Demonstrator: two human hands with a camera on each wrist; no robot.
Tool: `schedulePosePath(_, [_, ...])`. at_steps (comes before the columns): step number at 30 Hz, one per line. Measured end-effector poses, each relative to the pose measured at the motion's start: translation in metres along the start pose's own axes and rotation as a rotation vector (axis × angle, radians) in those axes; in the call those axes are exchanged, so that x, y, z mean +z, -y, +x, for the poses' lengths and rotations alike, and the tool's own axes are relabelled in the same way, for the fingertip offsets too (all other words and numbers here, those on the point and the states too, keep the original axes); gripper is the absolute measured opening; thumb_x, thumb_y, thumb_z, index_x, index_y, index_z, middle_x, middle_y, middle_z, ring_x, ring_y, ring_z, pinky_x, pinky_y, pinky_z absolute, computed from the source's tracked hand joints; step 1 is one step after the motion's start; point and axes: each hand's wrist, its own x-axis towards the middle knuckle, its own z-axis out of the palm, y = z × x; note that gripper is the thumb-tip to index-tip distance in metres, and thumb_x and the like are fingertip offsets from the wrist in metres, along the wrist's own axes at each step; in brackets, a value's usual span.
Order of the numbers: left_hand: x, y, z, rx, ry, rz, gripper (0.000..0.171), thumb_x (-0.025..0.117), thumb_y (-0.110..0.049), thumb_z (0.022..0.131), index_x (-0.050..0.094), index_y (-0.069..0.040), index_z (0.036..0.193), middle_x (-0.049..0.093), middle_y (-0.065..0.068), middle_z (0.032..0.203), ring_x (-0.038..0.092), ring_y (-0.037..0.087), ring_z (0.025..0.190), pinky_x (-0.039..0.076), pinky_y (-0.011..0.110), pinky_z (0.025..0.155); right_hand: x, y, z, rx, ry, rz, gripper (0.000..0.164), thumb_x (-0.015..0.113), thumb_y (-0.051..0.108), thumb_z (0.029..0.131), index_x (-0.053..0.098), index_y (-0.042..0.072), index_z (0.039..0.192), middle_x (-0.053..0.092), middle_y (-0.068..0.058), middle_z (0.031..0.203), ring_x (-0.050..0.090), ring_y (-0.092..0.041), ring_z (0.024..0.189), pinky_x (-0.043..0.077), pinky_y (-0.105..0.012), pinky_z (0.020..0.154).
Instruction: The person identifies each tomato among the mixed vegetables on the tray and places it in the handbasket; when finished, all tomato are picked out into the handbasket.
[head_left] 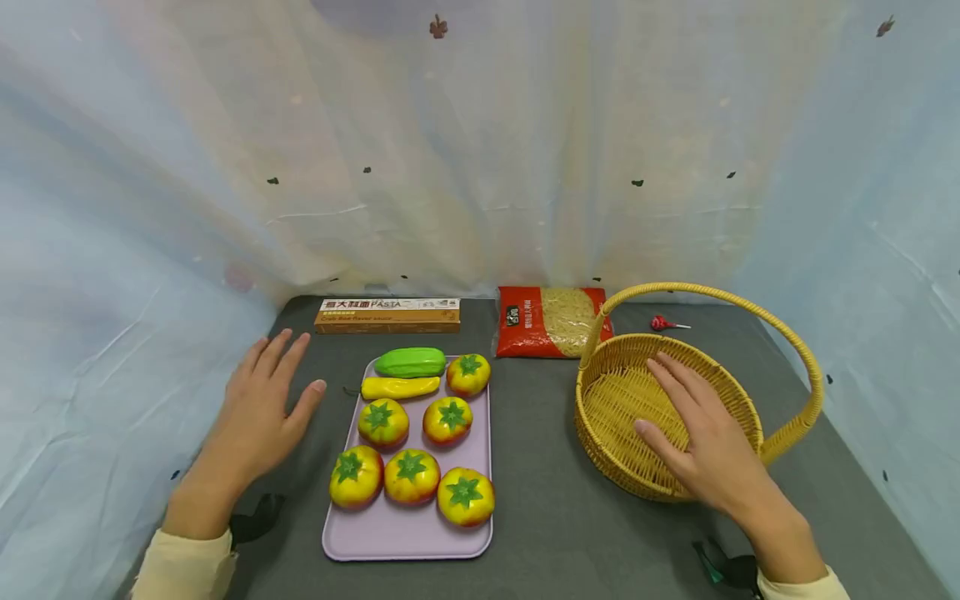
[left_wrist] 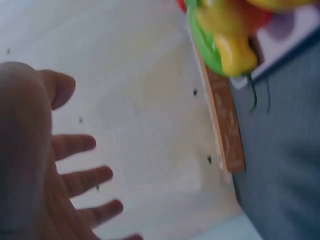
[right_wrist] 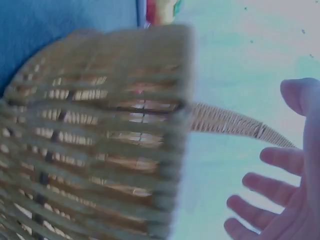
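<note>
Nothing is held by the uncurled left grip, lower left, or uncurled right grip, overlapping the basket, lower right; readiness is suggested, with a grasp seemingly needed.

We see a round, yellow wicker basket standing upright beneath the right hand, its arched handle raised and its woven base showing. Nearest the left hand, we find a lilac rectangular tray lying flat. On it we count six yellow-and-red persimmon-like fruits with green star-shaped calyxes: three in a near row, two behind them, one at the far right corner. Beside that last fruit lie a yellow pepper, its stem crossing the left rim, and a green ribbed vegetable.
</note>
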Motion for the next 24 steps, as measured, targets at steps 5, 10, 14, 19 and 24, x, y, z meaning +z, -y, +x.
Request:
schedulePosePath(5, [-0.006,0.02,-0.002,0.059,-0.065,-0.143,0.066,0.071,-0.025,0.107,0.046,-0.005,0.165,0.044,0.031,0.167,0.04,0.06,0.148,0.033,0.083,0.115,-0.001,0.017,-0.005,-0.088,-0.069,0.115,0.081,0.085,0.011,0.093,0.052,0.025,0.165,0.055,-0.004,0.166,0.051,-0.016,0.152,0.029,-0.009,0.122])
schedulePosePath(10, [0.008,0.033,0.006,0.068,-0.004,-0.191,0.062,0.075,-0.024,0.104,0.054,-0.006,0.16,0.052,0.029,0.162,0.049,0.057,0.145,0.041,0.081,0.11,0.008,0.04,-0.002,-0.203,-0.101,0.27,0.074,0.085,0.002,0.087,0.062,0.018,0.156,0.066,-0.006,0.155,0.057,-0.008,0.147,0.036,-0.012,0.123])
schedulePosePath(14, [0.026,0.045,0.015,0.024,0.092,-0.224,0.06,0.077,-0.022,0.103,0.056,-0.008,0.157,0.055,0.028,0.161,0.053,0.054,0.143,0.046,0.078,0.109,0.023,0.055,0.004,-0.239,-0.073,0.35,0.071,0.085,0.003,0.089,0.064,0.019,0.155,0.069,-0.006,0.152,0.062,-0.012,0.144,0.039,-0.014,0.122])
schedulePosePath(19, [0.046,0.054,0.027,-0.037,0.227,-0.282,0.057,0.077,-0.021,0.104,0.057,-0.01,0.157,0.056,0.028,0.159,0.059,0.057,0.137,0.049,0.077,0.108,0.048,0.069,0.006,-0.212,0.004,0.449,0.067,0.084,0.007,0.093,0.064,0.024,0.154,0.068,-0.001,0.153,0.064,-0.014,0.143,0.041,-0.015,0.121])
schedulePosePath(24, [0.062,0.059,0.04,-0.068,0.328,-0.286,0.057,0.077,-0.021,0.103,0.059,-0.01,0.156,0.058,0.027,0.159,0.053,0.056,0.145,0.042,0.078,0.116,0.073,0.079,0.007,-0.19,0.074,0.541,0.061,0.081,0.011,0.097,0.064,0.027,0.153,0.069,0.003,0.152,0.067,-0.015,0.139,0.048,-0.021,0.118])
